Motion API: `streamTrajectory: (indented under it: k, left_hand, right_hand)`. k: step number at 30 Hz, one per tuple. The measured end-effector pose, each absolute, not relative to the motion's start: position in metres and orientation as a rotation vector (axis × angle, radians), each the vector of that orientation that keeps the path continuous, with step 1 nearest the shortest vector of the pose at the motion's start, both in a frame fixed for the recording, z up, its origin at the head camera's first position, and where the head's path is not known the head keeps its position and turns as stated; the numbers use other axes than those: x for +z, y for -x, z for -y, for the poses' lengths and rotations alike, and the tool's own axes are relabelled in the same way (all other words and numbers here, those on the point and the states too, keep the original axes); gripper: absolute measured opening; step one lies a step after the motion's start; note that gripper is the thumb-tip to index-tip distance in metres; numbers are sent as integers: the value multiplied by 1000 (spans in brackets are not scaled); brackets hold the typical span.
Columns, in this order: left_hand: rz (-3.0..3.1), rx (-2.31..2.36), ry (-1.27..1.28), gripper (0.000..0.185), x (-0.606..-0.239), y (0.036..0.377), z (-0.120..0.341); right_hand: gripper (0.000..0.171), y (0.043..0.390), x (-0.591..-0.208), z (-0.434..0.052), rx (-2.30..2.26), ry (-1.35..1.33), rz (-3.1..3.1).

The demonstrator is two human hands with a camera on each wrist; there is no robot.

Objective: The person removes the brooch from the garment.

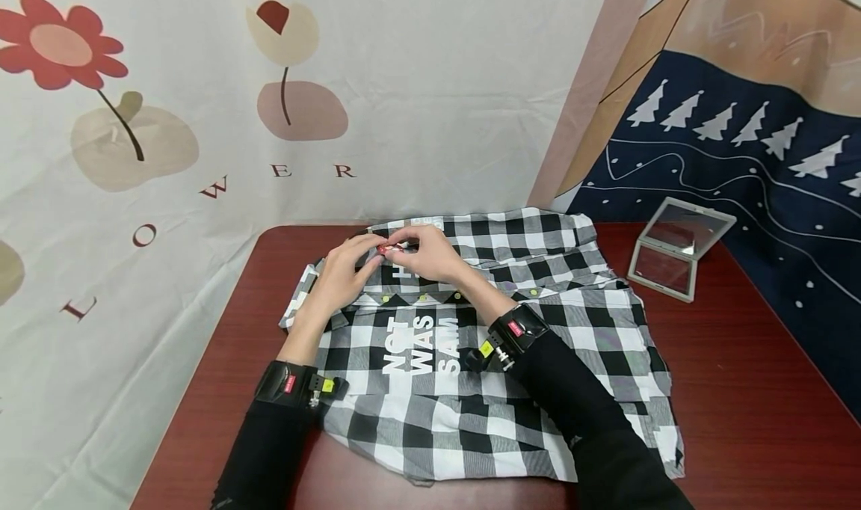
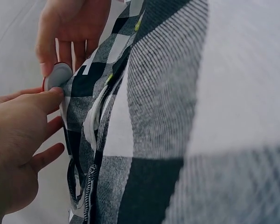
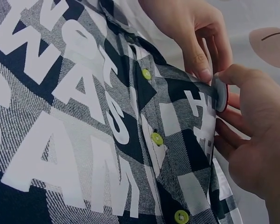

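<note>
Plaid shirt lies flat on the counter, seemingly buttoned; both hands, left hand and right hand, pinch a small red-rimmed round tag at the collar edge, looks not yet dealt with.

On the black-and-white checked cotton shirt in front of you, bold white block letters read "NOT WAS SAM", stacked in three rows; above them an "H" shows, the rest hidden by your hands. Your right wrist view picks up "WAS" and "AM" on the same cloth. On the pale flower-printed fabric backdrop, dark red letters "W", "E", "R", with "O" and "L" lower left.
</note>
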State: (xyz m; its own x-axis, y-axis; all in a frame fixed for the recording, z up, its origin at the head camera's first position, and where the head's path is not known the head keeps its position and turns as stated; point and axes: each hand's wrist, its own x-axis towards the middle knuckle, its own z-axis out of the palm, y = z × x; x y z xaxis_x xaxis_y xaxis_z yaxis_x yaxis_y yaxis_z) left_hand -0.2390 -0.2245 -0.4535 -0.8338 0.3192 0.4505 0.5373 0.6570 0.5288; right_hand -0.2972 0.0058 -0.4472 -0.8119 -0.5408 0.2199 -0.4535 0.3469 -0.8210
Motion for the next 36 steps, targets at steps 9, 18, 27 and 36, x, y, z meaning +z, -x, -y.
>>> streamTrajectory:
  k: [9,18,27,36]
  left_hand:
    - [2493,-971,660,23,-454,239,220]
    - [2450,-962,635,18,-455,239,219]
    - [2461,-969,623,17,-455,238,218]
    - [2486,-928,577,18,-453,236,218]
  right_hand:
    - [17,300,-449,-7,-1564,888,-2427]
    - [18,298,-447,-6,-1586,844,-2393]
    - [18,297,-447,-6,-1555,853,-2403]
    - [31,296,-449,-14,-1474,934,-2471]
